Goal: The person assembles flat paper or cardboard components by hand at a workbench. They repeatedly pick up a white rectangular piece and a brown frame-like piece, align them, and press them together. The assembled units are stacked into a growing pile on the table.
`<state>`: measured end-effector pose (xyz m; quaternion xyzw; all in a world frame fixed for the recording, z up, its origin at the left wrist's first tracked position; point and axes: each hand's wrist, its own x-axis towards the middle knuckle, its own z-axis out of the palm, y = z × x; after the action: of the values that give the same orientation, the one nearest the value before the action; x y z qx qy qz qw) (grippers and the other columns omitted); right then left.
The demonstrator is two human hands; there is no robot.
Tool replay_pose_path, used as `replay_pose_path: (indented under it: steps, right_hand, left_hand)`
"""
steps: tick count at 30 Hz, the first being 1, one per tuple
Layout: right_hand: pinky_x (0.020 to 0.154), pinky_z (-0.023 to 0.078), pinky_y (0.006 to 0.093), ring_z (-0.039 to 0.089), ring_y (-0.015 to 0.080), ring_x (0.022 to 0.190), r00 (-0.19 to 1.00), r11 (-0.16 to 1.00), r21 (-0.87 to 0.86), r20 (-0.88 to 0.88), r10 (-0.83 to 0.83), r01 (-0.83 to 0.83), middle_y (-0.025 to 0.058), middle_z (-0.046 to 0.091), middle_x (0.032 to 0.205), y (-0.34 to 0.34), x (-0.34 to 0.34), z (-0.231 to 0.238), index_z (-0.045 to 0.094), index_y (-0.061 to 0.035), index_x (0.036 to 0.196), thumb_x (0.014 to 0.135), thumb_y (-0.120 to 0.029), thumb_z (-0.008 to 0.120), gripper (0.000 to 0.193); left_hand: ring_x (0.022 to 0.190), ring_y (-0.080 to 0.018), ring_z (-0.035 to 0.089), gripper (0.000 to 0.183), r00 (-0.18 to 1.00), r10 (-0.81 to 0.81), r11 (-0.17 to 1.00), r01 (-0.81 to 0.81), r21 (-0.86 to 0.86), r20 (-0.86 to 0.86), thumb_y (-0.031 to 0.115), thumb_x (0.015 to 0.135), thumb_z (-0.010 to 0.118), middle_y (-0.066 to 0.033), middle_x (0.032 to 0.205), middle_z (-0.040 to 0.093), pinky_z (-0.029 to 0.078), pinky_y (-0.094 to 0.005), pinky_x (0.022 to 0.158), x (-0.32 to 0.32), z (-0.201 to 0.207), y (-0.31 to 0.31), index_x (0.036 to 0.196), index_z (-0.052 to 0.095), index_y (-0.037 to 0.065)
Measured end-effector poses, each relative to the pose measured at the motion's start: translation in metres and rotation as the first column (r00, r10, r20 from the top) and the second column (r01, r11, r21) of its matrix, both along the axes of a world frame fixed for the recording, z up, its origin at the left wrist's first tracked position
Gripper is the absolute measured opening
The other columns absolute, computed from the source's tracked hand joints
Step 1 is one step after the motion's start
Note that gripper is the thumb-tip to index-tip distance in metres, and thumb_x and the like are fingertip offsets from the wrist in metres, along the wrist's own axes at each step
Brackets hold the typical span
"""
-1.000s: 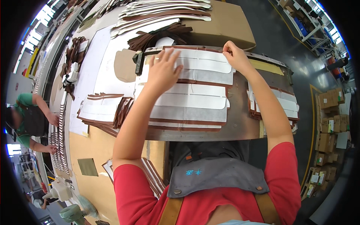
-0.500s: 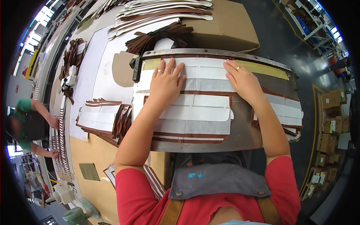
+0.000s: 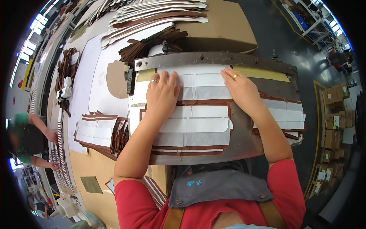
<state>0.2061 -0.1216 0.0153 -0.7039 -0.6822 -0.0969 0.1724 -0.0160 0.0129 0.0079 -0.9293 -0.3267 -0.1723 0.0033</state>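
My left hand (image 3: 162,93) lies flat on the left part of a white-and-grey panel with brown edging (image 3: 202,80), fingers pointing at a long metal bar (image 3: 202,58). On the panel's right edge rests my right hand (image 3: 243,91), its fingers stretched out and close together. The panel's far edge meets the bar, flanked by yellow strips (image 3: 263,73) on the metal plate (image 3: 244,141). Nearer to me, a stack of similar brown-edged panels (image 3: 190,119) sits on that plate, partly covered by my left forearm.
More panels are piled at right (image 3: 284,112) and left (image 3: 97,128). Brown strips (image 3: 152,44) and long white-and-brown pieces (image 3: 160,17) lie beyond the bar beside a cardboard box (image 3: 225,26). At far left a co-worker's hands (image 3: 53,150) are over striped strips. Cartons (image 3: 333,126) stand at right.
The metal bar has tipped toward me, showing more of its broad face. My view has shifted slightly, so the scene sits lower. Both hands stay on the same panel.
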Motion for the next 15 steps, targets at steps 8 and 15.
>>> replay_pose_path:
  steps: [8, 15]
  right_hand:
    - [0.089, 0.049, 0.035, 0.056, 0.0264, 0.11, 0.998, 1.0, -0.013, 0.056, -0.003, 0.004, 0.0122, 0.059, 0.118, -0.002, -0.003, -0.001, 0.058, -0.0018, 0.114, 0.087, -0.009, 0.053, 0.029]
    - [0.089, 0.046, 0.0355, 0.056, 0.0278, 0.104, 0.973, 0.983, -0.178, -0.231, 0.008, -0.05, 0.011, 0.058, 0.113, 0.007, 0.0, 0.027, 0.059, -0.0044, 0.114, 0.088, -0.011, 0.054, 0.027]
  left_hand:
    - [0.106, -0.0383, 0.052, 0.031, 1.0, -0.013, 0.999, 0.013, 0.038, 0.014, 0.02, 0.089, 0.055, -0.0159, 0.113, 0.055, 0.048, -0.0421, 0.081, -0.002, 0.001, -0.004, 0.116, 0.051, 0.006]
    - [0.104, -0.0366, 0.052, 0.033, 0.999, 0.002, 0.98, -0.01, -0.2, -0.039, 0.02, 0.087, 0.056, -0.0156, 0.115, 0.053, 0.045, -0.0417, 0.085, -0.01, 0.015, 0.008, 0.116, 0.051, 0.006]
